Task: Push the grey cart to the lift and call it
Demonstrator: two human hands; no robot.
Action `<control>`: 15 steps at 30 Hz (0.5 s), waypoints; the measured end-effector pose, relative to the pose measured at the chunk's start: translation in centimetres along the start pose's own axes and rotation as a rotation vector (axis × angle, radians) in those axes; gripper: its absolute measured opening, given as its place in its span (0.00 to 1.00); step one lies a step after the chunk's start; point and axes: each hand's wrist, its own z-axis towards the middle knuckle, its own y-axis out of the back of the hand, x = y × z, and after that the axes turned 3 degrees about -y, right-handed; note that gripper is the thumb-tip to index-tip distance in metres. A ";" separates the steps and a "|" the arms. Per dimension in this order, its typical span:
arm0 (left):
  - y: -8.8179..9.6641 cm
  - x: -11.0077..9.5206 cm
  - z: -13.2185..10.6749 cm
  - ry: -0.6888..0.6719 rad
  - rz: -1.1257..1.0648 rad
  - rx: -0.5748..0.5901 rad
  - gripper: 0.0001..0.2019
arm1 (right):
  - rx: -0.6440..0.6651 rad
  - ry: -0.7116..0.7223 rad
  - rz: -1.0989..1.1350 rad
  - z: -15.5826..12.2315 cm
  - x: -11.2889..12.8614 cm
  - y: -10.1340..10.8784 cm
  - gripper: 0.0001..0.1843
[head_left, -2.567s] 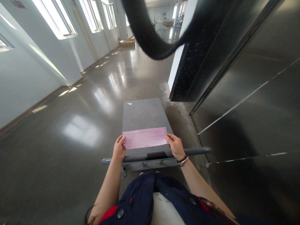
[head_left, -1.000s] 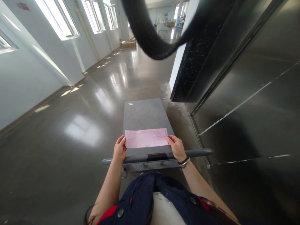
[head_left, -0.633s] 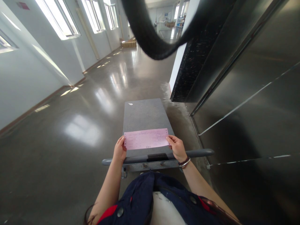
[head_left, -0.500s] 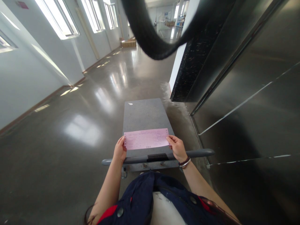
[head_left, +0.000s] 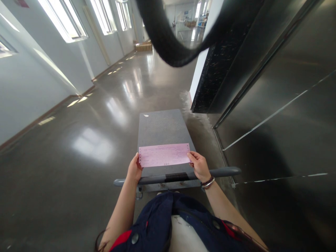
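A pink printed form (head_left: 164, 155) with punched holes along its short edges is stretched flat between my two hands. My left hand (head_left: 135, 168) pinches its left end. At the right end, my right hand (head_left: 199, 166) grips the paper with the thumb on top; a dark beaded bracelet and a silver bangle circle that wrist. Beneath the form lies the grey platform cart (head_left: 162, 126), its deck partly hidden by the paper. The cart's push handle (head_left: 149, 180), with a black patch at its middle, runs just below both hands, close to my body.
Dark metal panels (head_left: 275, 140) stand close on the right, beside a black-faced pillar edge (head_left: 204, 94). A white wall with windows (head_left: 63, 66) runs along the left. Cardboard boxes (head_left: 144, 47) sit far ahead on the shiny floor (head_left: 110, 87). A black blurred band (head_left: 173, 57) hangs across the top.
Both hands keep hold of the pink form, which has shifted very slightly. The view has moved only a little; the cart stays in place below.
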 end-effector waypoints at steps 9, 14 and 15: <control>0.5 0.2 0.3 0.028 0.048 0.059 0.17 | -0.007 -0.024 0.017 0.0 0.5 -0.4 0.22; 0.4 -0.1 0.1 0.051 -0.015 0.037 0.16 | -0.013 -0.038 0.028 0.2 0.6 -0.4 0.22; 0.4 -0.1 0.1 0.055 -0.007 0.044 0.15 | -0.014 -0.043 0.031 0.2 0.6 -0.4 0.22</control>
